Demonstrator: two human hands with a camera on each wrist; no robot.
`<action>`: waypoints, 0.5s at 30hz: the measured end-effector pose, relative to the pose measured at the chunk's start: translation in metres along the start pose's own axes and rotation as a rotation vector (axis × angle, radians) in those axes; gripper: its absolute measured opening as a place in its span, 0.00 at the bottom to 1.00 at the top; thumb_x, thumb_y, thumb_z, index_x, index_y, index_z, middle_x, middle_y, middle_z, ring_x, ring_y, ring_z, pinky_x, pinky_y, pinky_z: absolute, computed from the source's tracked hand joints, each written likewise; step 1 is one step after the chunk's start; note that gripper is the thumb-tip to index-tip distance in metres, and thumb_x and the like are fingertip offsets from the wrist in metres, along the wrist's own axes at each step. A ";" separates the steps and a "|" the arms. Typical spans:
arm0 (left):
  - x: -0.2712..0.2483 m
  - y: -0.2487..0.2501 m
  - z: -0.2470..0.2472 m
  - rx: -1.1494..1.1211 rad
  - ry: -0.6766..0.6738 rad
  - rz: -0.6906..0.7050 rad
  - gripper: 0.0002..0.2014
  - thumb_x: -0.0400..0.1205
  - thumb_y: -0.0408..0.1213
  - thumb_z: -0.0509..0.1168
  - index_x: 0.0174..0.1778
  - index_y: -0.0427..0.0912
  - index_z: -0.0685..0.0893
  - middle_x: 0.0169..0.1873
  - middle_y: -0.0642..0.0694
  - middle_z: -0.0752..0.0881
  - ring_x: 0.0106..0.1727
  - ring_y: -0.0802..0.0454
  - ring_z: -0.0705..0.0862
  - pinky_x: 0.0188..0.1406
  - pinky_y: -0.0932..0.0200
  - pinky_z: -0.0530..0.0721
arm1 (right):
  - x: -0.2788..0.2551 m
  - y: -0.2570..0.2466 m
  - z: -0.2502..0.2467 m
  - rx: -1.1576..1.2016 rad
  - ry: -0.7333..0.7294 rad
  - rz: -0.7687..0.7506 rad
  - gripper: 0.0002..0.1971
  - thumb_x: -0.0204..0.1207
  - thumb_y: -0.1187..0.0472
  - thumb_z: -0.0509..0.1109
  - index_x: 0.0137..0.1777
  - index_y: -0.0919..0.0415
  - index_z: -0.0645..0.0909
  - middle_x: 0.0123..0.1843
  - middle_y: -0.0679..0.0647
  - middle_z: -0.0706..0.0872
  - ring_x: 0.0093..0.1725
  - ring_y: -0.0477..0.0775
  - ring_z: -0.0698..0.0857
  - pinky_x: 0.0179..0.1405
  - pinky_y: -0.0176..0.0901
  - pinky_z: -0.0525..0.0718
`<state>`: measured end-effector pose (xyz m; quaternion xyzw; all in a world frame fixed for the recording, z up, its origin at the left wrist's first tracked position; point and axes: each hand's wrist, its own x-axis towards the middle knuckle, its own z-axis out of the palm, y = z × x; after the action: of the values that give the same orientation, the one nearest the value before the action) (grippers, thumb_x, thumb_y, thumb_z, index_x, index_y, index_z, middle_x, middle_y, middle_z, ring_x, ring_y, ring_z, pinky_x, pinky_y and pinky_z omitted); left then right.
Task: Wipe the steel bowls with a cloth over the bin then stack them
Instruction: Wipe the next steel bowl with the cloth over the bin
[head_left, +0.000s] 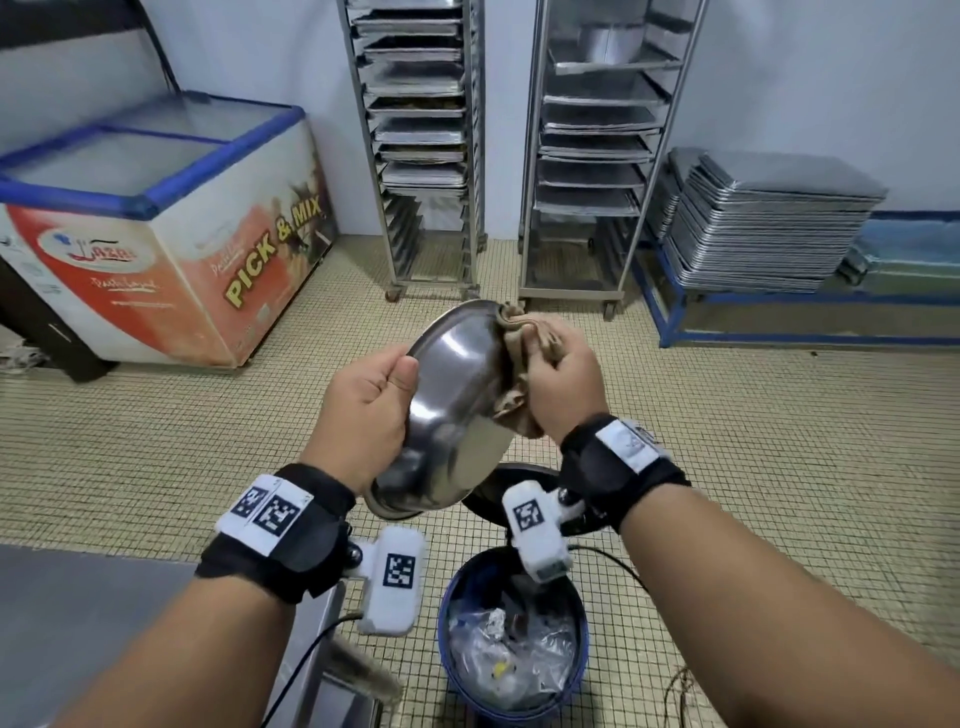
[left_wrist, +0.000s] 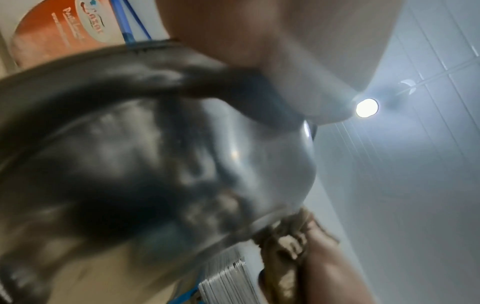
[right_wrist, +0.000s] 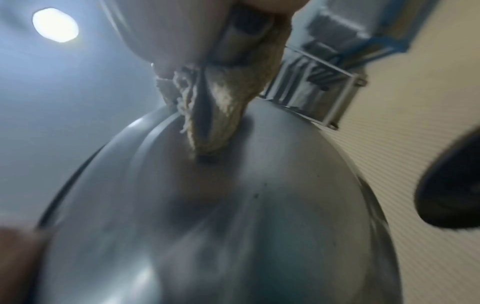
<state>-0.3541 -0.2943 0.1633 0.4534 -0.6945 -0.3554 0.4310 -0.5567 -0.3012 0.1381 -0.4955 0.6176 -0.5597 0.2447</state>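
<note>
Holding the steel bowl (head_left: 457, 395) tilted above the bin (head_left: 514, 639), the left hand (head_left: 363, 410) clamps its rim at 9 o'clock; the right hand (head_left: 558, 374), at 3 o'clock, bunches the cloth (head_left: 519, 364) against the far rim; the right hand is thus nearer for wiping.

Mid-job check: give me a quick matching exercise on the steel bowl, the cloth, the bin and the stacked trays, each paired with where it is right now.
Things:
1. shiny round steel bowl
2. crumpled beige cloth
3. round blue bin holding plastic and foil rubbish
4. stack of flat steel trays

Places:
A. on the low blue-framed bench by the right wall
B. on the tiled floor, below the hands
C. tilted in the air, gripped at its rim by the left hand
D. bunched in the right hand, pressed to the bowl's rim

Pairs: 1-C, 2-D, 3-B, 4-A
</note>
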 end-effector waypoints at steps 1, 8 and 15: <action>0.000 0.002 -0.001 -0.010 -0.006 0.022 0.20 0.91 0.42 0.58 0.34 0.56 0.84 0.29 0.57 0.83 0.33 0.51 0.84 0.28 0.54 0.85 | 0.003 0.006 -0.004 0.038 0.028 0.073 0.11 0.89 0.56 0.65 0.61 0.59 0.86 0.54 0.50 0.88 0.56 0.53 0.88 0.54 0.42 0.86; 0.002 0.010 -0.002 -0.192 -0.052 -0.089 0.19 0.91 0.37 0.60 0.35 0.45 0.88 0.31 0.51 0.88 0.33 0.53 0.87 0.31 0.54 0.87 | -0.005 0.056 -0.016 0.309 0.183 0.531 0.14 0.86 0.49 0.69 0.43 0.57 0.82 0.48 0.62 0.92 0.52 0.67 0.92 0.60 0.68 0.89; 0.018 -0.006 0.016 -0.007 -0.231 -0.281 0.14 0.87 0.28 0.62 0.36 0.40 0.85 0.25 0.53 0.84 0.28 0.55 0.81 0.24 0.65 0.77 | -0.034 0.065 -0.014 0.171 0.060 0.458 0.11 0.89 0.52 0.66 0.48 0.53 0.85 0.45 0.51 0.91 0.45 0.54 0.90 0.37 0.38 0.85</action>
<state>-0.3707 -0.3114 0.1569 0.5007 -0.6680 -0.4642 0.2961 -0.5773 -0.2728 0.0720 -0.3033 0.6711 -0.5544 0.3877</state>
